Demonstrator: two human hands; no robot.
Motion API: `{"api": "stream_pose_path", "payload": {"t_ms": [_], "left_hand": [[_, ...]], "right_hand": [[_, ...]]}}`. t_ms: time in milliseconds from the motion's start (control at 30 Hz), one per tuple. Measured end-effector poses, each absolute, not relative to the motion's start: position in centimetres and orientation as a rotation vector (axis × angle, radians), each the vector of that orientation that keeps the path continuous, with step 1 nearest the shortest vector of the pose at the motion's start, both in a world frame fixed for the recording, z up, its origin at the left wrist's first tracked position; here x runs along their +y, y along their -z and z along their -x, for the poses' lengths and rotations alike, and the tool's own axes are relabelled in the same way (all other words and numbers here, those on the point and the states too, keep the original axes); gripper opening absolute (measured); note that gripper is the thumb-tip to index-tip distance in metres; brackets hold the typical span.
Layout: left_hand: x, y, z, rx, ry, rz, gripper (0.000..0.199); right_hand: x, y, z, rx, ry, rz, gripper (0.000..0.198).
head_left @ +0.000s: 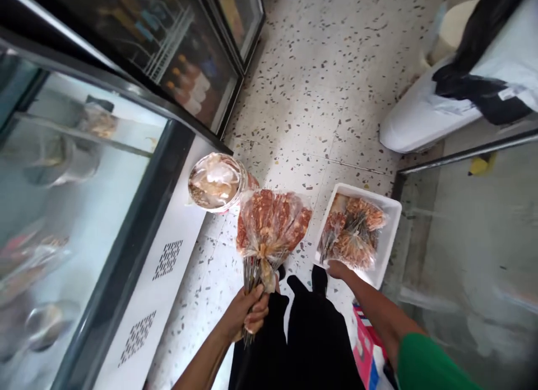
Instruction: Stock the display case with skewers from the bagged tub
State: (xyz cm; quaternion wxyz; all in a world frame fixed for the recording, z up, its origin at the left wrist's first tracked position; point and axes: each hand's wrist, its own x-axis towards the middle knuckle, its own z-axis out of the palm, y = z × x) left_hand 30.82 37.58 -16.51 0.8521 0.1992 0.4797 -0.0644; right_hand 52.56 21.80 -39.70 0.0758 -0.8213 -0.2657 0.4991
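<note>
Glass-fronted display cases (84,171) flank the speckled terrazzo floor (328,87) on the person's left, with another glass case (471,222) on the right, and the person stands between them looking down at dark trousers. A white foam tray (389,222) of bagged skewers (353,230) is held out low on the right side, tilted slightly; the right hand (336,268) grips its near edge, though the fingers run under the rim and cannot be seen closing. A round tub (216,181) covered in plastic film rests on the ledge of the left case, just beside the raised bundle. The left hand (247,314) is clenched around the bare stick ends of a bagged bundle of meat skewers (271,224), which stands upright, meat end up, between the tub and the tray and apart from both. Judging from the load, the bundle is top-heavy, so the fist should stay low and tight on the sticks, with the bag kept gathered so nothing slides out. The tray would be steadier with the palm further under its base, kept level so the packets do not shift toward the far lip.
</note>
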Motion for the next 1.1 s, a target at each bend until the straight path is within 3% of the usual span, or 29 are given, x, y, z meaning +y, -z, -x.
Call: {"api": "stream_pose_path", "payload": {"t_ms": [67, 167, 300, 400, 633, 800, 1000, 1100], "left_hand": [[36.2, 15.6, -29.9, 1.024, 0.087, -0.393, 0.05], [33.8, 13.0, -28.7, 1.01, -0.031, -0.332, 0.048], [30.6, 7.7, -27.3, 1.016, -0.216, -0.316, 0.046], [28.8, 3.7, -26.2, 1.054, -0.354, -0.366, 0.045], [27.6, -2.4, -23.2, 1.055, -0.577, -0.488, 0.048], [27.9, -5.0, -20.2, 0.971, -0.661, -0.478, 0.047], [28.4, -7.6, -15.6, 0.919, -0.755, -0.418, 0.048], [28.8, -8.5, -13.2, 0.941, -0.794, -0.394, 0.049]], "right_hand": [[22.5, 35.1, -51.8, -0.974, -1.513, 2.386, 0.023], [24.0, 24.6, -49.2, -1.219, -1.24, 2.163, 0.03], [26.7, 9.7, -45.2, -1.466, -0.953, 1.686, 0.026], [28.9, 3.0, -42.5, -1.637, -0.885, 1.616, 0.025], [31.9, -2.2, -36.9, -1.687, -0.809, 1.698, 0.011], [34.1, -6.3, -35.0, -1.701, -1.04, 1.578, 0.014], [36.7, -10.6, -31.1, -2.208, -0.282, 1.233, 0.02], [37.7, -11.6, -28.0, -2.453, -0.069, 1.122, 0.021]]}}
